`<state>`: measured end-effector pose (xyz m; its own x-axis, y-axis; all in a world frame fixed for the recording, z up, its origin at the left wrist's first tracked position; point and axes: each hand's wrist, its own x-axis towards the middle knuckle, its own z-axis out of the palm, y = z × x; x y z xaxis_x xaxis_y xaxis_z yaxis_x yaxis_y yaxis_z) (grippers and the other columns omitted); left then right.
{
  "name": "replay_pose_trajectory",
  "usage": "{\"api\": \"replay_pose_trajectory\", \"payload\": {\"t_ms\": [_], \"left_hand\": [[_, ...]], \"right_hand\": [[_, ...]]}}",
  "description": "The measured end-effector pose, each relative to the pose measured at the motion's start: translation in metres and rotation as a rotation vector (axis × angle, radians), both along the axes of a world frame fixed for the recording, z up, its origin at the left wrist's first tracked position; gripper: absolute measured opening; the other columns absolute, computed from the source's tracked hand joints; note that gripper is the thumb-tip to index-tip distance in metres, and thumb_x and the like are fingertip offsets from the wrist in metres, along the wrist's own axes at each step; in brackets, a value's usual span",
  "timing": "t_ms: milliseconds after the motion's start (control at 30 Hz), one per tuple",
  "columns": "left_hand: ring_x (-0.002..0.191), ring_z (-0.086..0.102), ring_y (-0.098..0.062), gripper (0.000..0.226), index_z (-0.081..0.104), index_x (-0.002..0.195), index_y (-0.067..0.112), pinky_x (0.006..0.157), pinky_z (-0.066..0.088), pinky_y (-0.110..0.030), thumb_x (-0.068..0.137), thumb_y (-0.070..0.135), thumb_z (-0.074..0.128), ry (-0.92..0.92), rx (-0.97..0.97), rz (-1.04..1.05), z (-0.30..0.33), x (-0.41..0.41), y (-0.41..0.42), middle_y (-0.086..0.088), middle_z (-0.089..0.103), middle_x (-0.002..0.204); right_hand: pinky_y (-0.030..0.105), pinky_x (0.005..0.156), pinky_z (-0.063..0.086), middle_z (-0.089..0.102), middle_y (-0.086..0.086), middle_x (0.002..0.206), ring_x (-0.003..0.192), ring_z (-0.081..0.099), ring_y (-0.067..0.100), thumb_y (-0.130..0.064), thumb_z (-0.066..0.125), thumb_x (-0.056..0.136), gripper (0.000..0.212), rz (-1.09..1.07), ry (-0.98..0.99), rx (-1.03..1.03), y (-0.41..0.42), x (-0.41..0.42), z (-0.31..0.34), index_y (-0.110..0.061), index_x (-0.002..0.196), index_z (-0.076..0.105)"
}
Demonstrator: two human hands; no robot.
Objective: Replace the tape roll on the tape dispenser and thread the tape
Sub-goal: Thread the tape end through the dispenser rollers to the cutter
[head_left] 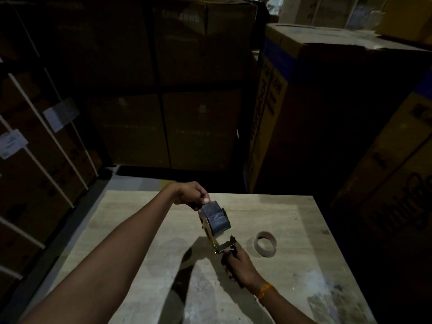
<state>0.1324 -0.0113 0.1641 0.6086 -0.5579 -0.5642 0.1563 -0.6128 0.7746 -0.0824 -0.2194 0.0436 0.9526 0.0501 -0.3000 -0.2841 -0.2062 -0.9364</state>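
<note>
Pale wood-grain table (145, 220) with scuffs and whitish smears, that's what everything's happening over. Only one view here, the head camera looking down, and it's pretty dark.

The tape dispenser (216, 226) is held up in the air above the middle of the table, between both hands. There's a dark roll of tape (217, 218) sitting on it, and the metal blade end (228, 244) points back toward the person. The left hand (192, 195) is reaching out with its fingers curled, thumb and fingers pinching the far end of the roll or the tape right there; can't tell which exactly. The right hand (236, 263) is closed around the dispenser's handle, just below the blade end, with an orange thread band (265, 289) on that wrist.

An empty cardboard core (266, 246) lies flat on the table just to the right of the right hand, not touching it.

Stacks of big cardboard boxes (163, 90) stand all around behind the table.
</note>
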Motion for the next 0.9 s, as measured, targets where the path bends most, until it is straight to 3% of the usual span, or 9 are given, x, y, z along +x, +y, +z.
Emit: {"api": "replay_pose_trajectory", "payload": {"t_ms": [100, 267, 367, 467, 633, 733, 900], "left_hand": [[0.084, 0.064, -0.018, 0.02, 0.074, 0.093, 0.01, 0.073, 0.057, -0.03, 0.1, 0.003, 0.056, 0.03, -0.038, 0.007, -0.001, 0.001, 0.0, -0.011, 0.067, 0.093], [0.094, 0.061, -0.022, 0.024, 0.077, 0.094, 0.011, 0.084, 0.054, -0.036, 0.099, 0.002, 0.056, 0.078, -0.069, 0.098, -0.004, 0.008, 0.002, -0.01, 0.069, 0.098], [0.097, 0.061, -0.024, 0.028, 0.077, 0.091, 0.012, 0.09, 0.053, -0.039, 0.098, -0.001, 0.054, 0.095, -0.079, 0.132, -0.005, 0.009, 0.005, -0.011, 0.068, 0.101], [0.094, 0.06, -0.022, 0.027, 0.075, 0.09, 0.01, 0.091, 0.051, -0.041, 0.098, -0.002, 0.052, 0.111, -0.108, 0.141, -0.009, 0.007, 0.005, -0.012, 0.066, 0.1], [0.09, 0.062, -0.02, 0.024, 0.073, 0.095, 0.009, 0.082, 0.054, -0.035, 0.099, -0.001, 0.052, 0.102, -0.109, 0.173, -0.011, 0.003, 0.006, -0.013, 0.066, 0.101], [0.092, 0.061, -0.022, 0.023, 0.073, 0.096, 0.007, 0.084, 0.054, -0.036, 0.098, -0.002, 0.052, 0.107, -0.123, 0.178, -0.011, -0.001, 0.006, -0.015, 0.065, 0.104], [0.088, 0.06, -0.02, 0.022, 0.071, 0.095, 0.007, 0.08, 0.053, -0.035, 0.1, 0.0, 0.051, 0.085, -0.126, 0.19, -0.01, -0.005, 0.006, -0.012, 0.065, 0.096]], "right_hand": [[0.028, 0.048, 0.042, 0.06, 0.003, 0.07, 0.052, 0.05, 0.017, -0.079, 0.058, 0.078, 0.066, -0.05, -0.02, 0.031, 0.005, 0.0, 0.0, -0.019, 0.107, 0.058], [0.026, 0.045, 0.038, 0.056, 0.003, 0.065, 0.047, 0.047, 0.015, -0.056, 0.051, 0.098, 0.041, -0.05, 0.049, 0.064, 0.009, 0.005, 0.01, -0.018, 0.11, 0.06], [0.027, 0.043, 0.037, 0.052, 0.004, 0.062, 0.045, 0.044, 0.016, -0.052, 0.048, 0.101, 0.038, -0.037, 0.046, 0.064, 0.01, 0.007, 0.017, -0.018, 0.112, 0.062], [0.026, 0.042, 0.036, 0.048, 0.003, 0.057, 0.043, 0.04, 0.015, -0.054, 0.048, 0.1, 0.042, -0.028, 0.061, 0.067, 0.013, 0.009, 0.023, -0.016, 0.11, 0.063], [0.025, 0.043, 0.035, 0.046, 0.006, 0.055, 0.042, 0.04, 0.017, -0.071, 0.047, 0.088, 0.051, 0.009, 0.069, 0.031, 0.015, 0.008, 0.029, -0.023, 0.082, 0.061], [0.026, 0.042, 0.036, 0.047, 0.006, 0.053, 0.04, 0.041, 0.018, -0.071, 0.045, 0.091, 0.052, 0.007, 0.069, 0.004, 0.016, 0.007, 0.03, -0.023, 0.081, 0.062], [0.026, 0.043, 0.035, 0.046, 0.005, 0.05, 0.038, 0.04, 0.017, -0.076, 0.042, 0.089, 0.06, 0.0, 0.064, -0.032, 0.019, 0.007, 0.037, -0.022, 0.064, 0.05]]}}
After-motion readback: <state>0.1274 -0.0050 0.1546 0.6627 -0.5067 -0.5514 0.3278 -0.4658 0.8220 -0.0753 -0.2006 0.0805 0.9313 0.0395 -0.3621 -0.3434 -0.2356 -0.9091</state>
